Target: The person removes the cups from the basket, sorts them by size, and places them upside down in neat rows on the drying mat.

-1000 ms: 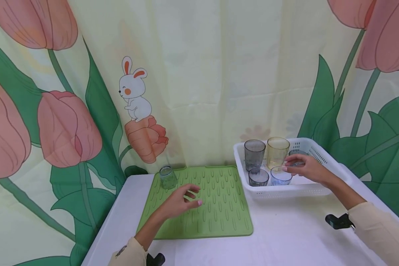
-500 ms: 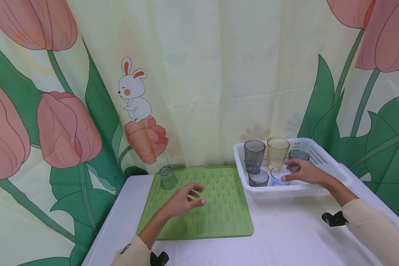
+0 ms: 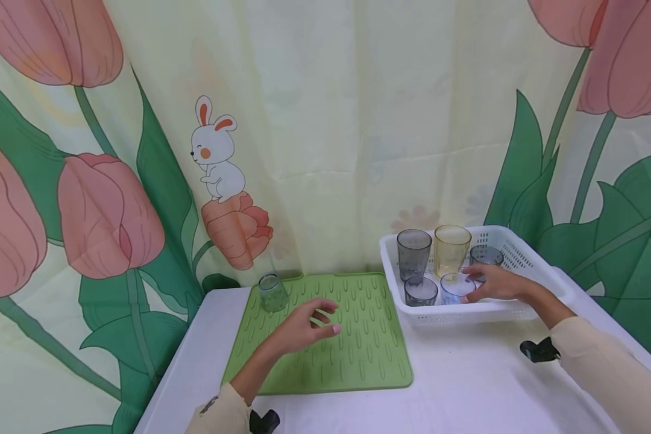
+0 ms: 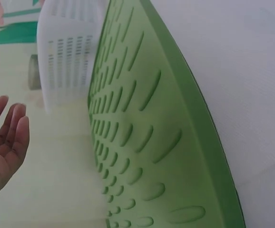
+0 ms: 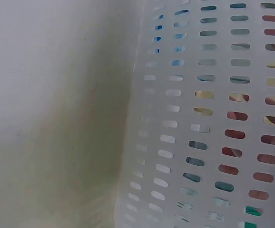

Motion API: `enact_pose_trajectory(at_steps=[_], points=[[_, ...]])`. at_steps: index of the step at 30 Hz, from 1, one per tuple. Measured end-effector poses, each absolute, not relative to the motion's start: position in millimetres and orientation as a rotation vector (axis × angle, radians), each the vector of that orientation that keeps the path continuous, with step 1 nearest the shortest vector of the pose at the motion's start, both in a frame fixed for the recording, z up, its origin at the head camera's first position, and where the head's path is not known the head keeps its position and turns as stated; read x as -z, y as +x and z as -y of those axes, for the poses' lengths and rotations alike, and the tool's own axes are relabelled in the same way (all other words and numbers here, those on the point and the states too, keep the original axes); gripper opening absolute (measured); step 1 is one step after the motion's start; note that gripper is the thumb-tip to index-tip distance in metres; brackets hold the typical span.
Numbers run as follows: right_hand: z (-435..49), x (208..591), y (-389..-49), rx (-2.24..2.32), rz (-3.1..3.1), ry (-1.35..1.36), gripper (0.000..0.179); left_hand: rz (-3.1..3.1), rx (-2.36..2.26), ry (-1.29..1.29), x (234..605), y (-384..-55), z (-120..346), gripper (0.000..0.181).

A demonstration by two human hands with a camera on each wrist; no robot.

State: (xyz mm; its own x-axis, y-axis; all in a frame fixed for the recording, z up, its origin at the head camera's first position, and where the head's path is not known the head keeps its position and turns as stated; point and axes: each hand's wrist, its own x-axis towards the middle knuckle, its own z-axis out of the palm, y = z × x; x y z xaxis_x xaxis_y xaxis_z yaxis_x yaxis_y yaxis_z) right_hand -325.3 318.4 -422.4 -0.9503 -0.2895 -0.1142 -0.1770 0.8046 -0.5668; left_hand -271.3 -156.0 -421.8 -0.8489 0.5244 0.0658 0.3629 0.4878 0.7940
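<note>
In the head view, a small clear blue glass stands at the front of the white plastic basket. My right hand holds it at its right side, thumb toward the near side and fingertips by the rim. My left hand hovers over the green ridged mat, fingers relaxed and nothing in them; the left wrist view shows its fingers apart. At the mat's far left corner a small bluish-green glass stands upside down. The right wrist view shows the basket's slotted wall, with the hand hidden.
Around the blue glass in the basket are a tall grey glass, a tall amber glass, a short dark glass and a blue-grey glass. A white cloth covers the table; a printed curtain hangs behind.
My right hand has moved down and slightly left onto the blue glass, its thumb lower along the side. My left hand has drifted slightly right over the mat.
</note>
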Motion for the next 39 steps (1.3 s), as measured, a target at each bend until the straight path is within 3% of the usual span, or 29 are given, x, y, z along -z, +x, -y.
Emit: enact_pose_trajectory(at_steps=[31, 39], points=[[-319.2, 423.3, -331.5, 0.909, -2.745, -0.41, 0.081, -2.524, -1.314, 0.793, 417.1, -276.9, 141.9, 0.046], [-318.3, 407.4, -328.0, 1.004, -2.792, -0.424, 0.078, -2.511, -1.325, 0.815, 413.0, -277.0, 137.7, 0.05]])
